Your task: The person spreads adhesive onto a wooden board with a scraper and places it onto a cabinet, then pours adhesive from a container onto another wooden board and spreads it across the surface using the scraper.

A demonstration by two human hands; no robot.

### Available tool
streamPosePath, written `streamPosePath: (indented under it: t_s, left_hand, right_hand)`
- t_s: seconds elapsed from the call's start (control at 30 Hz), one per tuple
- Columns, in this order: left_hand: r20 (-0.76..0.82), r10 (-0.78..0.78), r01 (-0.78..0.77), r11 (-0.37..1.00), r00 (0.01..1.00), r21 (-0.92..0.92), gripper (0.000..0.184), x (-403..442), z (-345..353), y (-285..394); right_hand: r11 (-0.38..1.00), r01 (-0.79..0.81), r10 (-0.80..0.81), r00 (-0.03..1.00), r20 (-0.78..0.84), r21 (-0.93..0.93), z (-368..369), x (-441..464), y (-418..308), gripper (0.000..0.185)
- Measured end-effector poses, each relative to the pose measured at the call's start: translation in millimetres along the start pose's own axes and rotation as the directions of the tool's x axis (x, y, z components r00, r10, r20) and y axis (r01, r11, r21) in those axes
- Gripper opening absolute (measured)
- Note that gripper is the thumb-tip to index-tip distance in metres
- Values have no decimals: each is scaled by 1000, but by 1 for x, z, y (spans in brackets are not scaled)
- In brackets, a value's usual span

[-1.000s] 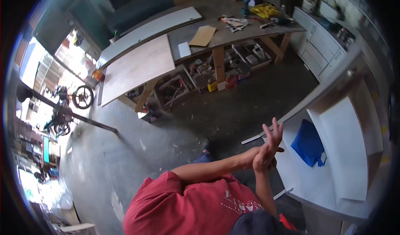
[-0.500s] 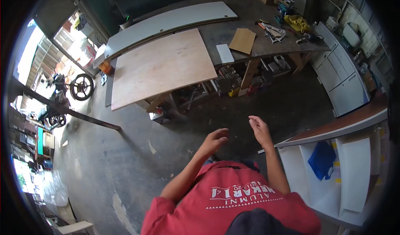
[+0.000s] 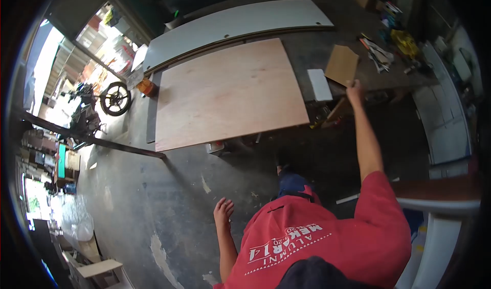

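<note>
My right hand (image 3: 354, 91) reaches out over the workbench's front edge, its fingers closed on the near corner of a brown sheet (image 3: 342, 65). Just left of that sheet lies a small white rectangular piece (image 3: 319, 84). A large pale wood panel (image 3: 232, 92) rests on the bench, its front edge overhanging. Low on the left, my left hand (image 3: 223, 210) hangs over the floor with loosely curled fingers and holds nothing.
Behind the wood panel lies a long white panel (image 3: 240, 20). Paper scraps (image 3: 377, 56) and a yellow cloth (image 3: 405, 44) are at the bench's right. A slanting dark metal bar (image 3: 128, 150) and a motorcycle (image 3: 87, 112) stand left. White cabinetry (image 3: 442, 120) is at the right.
My hands, together a second ago, have separated. The right one has reached forward to the brown sheet and closed on its corner; the left has dropped away to the left. The view has turned rightward.
</note>
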State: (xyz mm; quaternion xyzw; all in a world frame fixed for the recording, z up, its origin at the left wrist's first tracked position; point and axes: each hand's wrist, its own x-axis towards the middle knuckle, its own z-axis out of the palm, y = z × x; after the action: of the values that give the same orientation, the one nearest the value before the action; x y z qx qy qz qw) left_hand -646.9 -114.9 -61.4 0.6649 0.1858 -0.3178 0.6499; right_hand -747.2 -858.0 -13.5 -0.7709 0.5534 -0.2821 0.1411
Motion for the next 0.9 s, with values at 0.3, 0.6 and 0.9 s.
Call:
streamPosePath:
  t_s: [0.3, 0.6, 0.9]
  left_hand:
    - [-448, -432, 475, 880, 782, -19, 35, -21, -76, -116]
    - [-331, -278, 299, 954, 902, 13, 34, 8, -14, -97]
    - [-162, -208, 232, 962, 965, 146, 36, 127, -62, -60]
  right_hand:
    - [808, -579, 456, 733, 505, 111, 88, 159, 107, 89]
    - [862, -460, 506, 801, 321, -211, 91, 144, 77, 70]
    - [741, 61, -107, 994, 28, 668, -20, 150, -108, 40]
